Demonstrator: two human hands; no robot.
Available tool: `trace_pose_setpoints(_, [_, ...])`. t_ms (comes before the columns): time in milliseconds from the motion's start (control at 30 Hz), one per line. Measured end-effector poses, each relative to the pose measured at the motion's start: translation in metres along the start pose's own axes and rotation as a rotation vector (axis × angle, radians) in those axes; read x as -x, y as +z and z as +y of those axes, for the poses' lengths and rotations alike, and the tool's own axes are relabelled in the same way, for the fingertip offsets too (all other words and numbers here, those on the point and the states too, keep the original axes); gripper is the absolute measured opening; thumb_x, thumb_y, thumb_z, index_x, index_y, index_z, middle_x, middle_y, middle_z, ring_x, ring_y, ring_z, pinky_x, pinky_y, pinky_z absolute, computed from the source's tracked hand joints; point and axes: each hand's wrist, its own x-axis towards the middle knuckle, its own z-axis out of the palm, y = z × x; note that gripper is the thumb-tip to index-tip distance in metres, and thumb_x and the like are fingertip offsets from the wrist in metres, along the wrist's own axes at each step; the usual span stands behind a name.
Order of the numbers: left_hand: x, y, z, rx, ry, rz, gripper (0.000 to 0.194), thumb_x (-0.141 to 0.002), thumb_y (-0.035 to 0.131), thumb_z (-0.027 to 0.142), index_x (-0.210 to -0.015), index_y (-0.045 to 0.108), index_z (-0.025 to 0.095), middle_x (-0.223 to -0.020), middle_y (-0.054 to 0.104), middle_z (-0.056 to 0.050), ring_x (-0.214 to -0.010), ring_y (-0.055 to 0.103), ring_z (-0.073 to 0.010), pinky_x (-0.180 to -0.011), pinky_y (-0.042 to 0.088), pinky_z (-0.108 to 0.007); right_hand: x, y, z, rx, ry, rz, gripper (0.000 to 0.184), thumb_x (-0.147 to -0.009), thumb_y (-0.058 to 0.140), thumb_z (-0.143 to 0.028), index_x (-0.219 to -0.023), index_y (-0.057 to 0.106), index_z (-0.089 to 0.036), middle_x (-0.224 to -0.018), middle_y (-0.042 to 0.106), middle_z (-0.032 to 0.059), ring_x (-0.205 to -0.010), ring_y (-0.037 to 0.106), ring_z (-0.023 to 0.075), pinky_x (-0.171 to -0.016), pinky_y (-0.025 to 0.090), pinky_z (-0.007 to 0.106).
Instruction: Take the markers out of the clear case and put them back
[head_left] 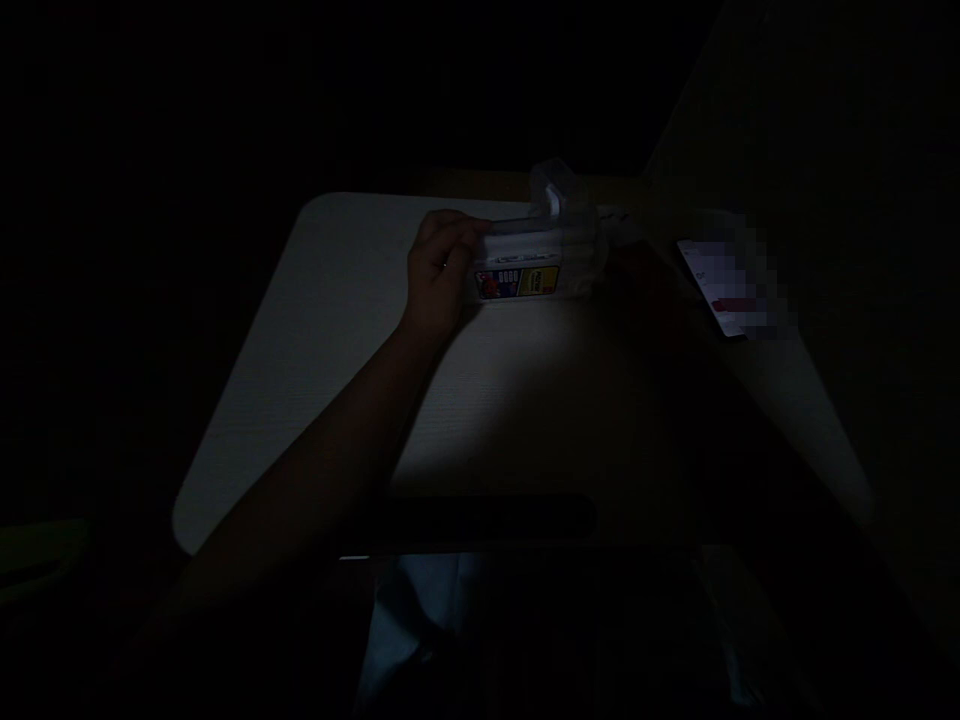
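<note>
In the dim head view, a small box-shaped pack (517, 282) with a printed blue, red and yellow label lies at the far part of the white table. My left hand (439, 265) is closed round its left end, with the fingers over the top edge. Crumpled clear plastic (559, 190) rises at the back of the pack and spreads round its right end. My right hand (637, 275) is a dark reddish shape in deep shadow beside that end. Its fingers do not show, and I cannot tell whether it touches the plastic.
A phone (716, 285) with a lit screen, partly blurred out, lies on the right of the white table (300, 330). A dark slot (487, 515) runs along the table's near edge. A greenish shape (41, 550) sits at the lower left. The surroundings are nearly black.
</note>
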Motion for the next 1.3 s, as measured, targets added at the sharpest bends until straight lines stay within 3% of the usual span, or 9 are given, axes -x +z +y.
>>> trace_pose_setpoints(300, [-0.001, 0.001, -0.001, 0.029, -0.002, 0.011, 0.052, -0.096, 0.058, 0.077, -0.104, 0.079, 0.03, -0.113, 0.073, -0.008, -0.125, 0.07, -0.032, -0.117, 0.056, -0.056, 0.007, 0.001, 0.008, -0.086, -0.129, 0.062, 0.033, -0.108, 0.049, -0.041, -0.125, 0.073, -0.024, -0.131, 0.071, 0.0097, -0.128, 0.066, 0.0257, -0.114, 0.056, 0.045])
trace_pose_setpoints(500, [-0.001, 0.0, -0.003, 0.023, 0.01, 0.009, 0.052, -0.096, 0.058, 0.077, -0.106, 0.079, 0.03, -0.114, 0.073, -0.008, -0.123, 0.071, -0.0319, -0.116, 0.056, -0.056, 0.006, -0.003, 0.005, -0.077, -0.057, 0.032, 0.03, -0.101, 0.056, -0.027, -0.123, 0.074, -0.021, -0.133, 0.071, 0.0094, -0.131, 0.066, 0.0264, -0.12, 0.053, 0.048])
trace_pose_setpoints(700, [-0.001, 0.001, -0.006, 0.034, 0.042, 0.015, 0.051, -0.097, 0.059, 0.075, -0.105, 0.08, 0.03, -0.112, 0.074, -0.007, -0.121, 0.072, -0.0306, -0.113, 0.058, -0.057, 0.008, -0.012, 0.01, -0.03, -0.006, 0.097, 0.034, -0.1, 0.048, -0.019, -0.121, 0.075, -0.018, -0.133, 0.071, 0.012, -0.13, 0.064, 0.0265, -0.12, 0.051, 0.05])
trace_pose_setpoints(900, [-0.002, 0.001, -0.008, 0.03, 0.047, 0.03, 0.051, -0.096, 0.061, 0.076, -0.105, 0.079, 0.029, -0.11, 0.074, -0.006, -0.121, 0.073, -0.0307, -0.114, 0.058, -0.058, 0.004, -0.003, 0.006, -0.07, -0.065, 0.073, 0.031, -0.101, 0.051, -0.025, -0.119, 0.075, -0.018, -0.132, 0.072, 0.0108, -0.128, 0.066, 0.0257, -0.117, 0.053, 0.046])
trace_pose_setpoints(1300, [-0.001, 0.001, -0.004, 0.038, 0.026, 0.019, 0.05, -0.096, 0.06, 0.075, -0.104, 0.08, 0.03, -0.111, 0.074, -0.008, -0.121, 0.071, -0.0313, -0.118, 0.055, -0.058, 0.012, -0.013, 0.004, 0.006, 0.049, 0.06, 0.038, -0.104, 0.044, -0.024, -0.127, 0.073, -0.02, -0.139, 0.069, 0.0114, -0.136, 0.063, 0.0284, -0.123, 0.047, 0.05])
